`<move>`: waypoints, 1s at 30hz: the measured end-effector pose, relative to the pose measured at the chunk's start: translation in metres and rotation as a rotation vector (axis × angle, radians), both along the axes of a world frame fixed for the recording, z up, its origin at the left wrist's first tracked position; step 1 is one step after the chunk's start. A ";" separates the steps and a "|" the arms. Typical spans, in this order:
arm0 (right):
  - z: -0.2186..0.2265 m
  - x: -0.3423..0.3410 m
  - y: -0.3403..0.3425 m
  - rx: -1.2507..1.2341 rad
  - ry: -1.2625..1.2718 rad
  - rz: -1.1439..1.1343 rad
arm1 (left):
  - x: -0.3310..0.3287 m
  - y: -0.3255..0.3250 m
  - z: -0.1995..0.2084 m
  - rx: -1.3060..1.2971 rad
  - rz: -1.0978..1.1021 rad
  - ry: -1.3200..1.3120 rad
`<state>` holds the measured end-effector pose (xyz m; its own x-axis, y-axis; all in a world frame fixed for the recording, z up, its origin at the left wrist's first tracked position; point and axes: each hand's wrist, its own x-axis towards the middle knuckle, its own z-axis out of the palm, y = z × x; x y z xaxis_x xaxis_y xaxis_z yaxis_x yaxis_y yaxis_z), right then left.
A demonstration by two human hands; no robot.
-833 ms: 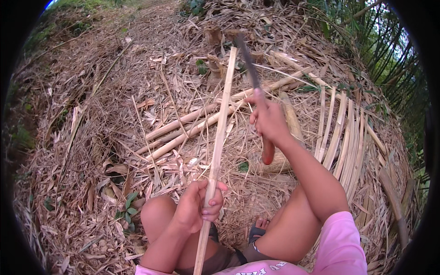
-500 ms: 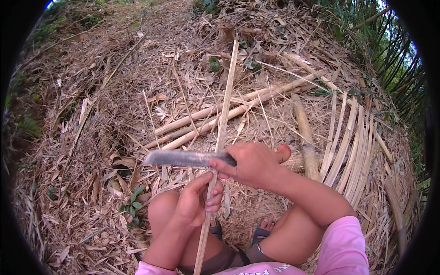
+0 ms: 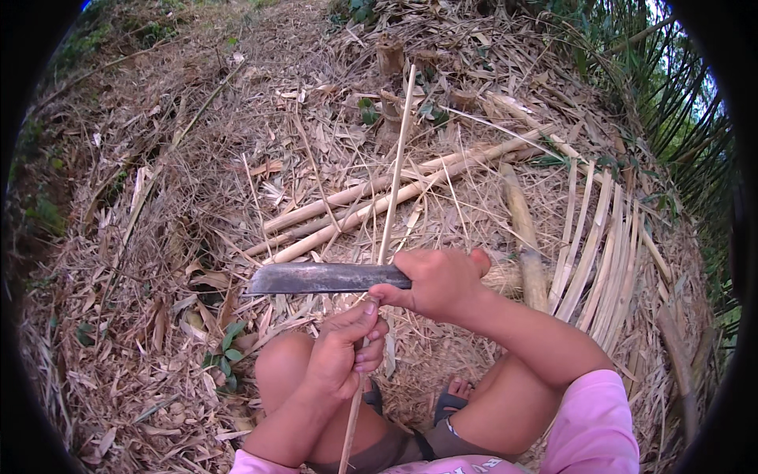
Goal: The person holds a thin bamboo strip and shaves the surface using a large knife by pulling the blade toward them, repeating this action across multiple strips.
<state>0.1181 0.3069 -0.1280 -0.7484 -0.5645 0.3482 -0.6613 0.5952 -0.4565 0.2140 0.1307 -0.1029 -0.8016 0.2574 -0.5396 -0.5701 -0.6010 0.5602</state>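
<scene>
The knife (image 3: 328, 278) has swung from pointing away to lying across the strip (image 3: 398, 166), which now shows a narrower side. The right hand (image 3: 440, 280) grips the handle, its thumb beside the blade; the left hand (image 3: 343, 347) is closed around the strip just below. The strip runs lengthwise from the lap outward, passing under the blade; whether they touch, I cannot tell. Good control here probably means holding the strip steady, the blade level and the left thumb clear of the edge.
</scene>
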 end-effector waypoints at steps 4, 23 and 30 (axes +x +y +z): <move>-0.006 0.008 -0.007 0.036 0.088 -0.020 | 0.004 -0.002 -0.008 -0.063 -0.003 0.015; -0.029 -0.054 0.043 0.125 0.354 -0.104 | 0.010 -0.005 -0.002 -0.141 -0.003 0.060; -0.013 -0.012 0.006 0.092 0.312 -0.078 | 0.010 -0.009 -0.005 -0.118 0.012 0.010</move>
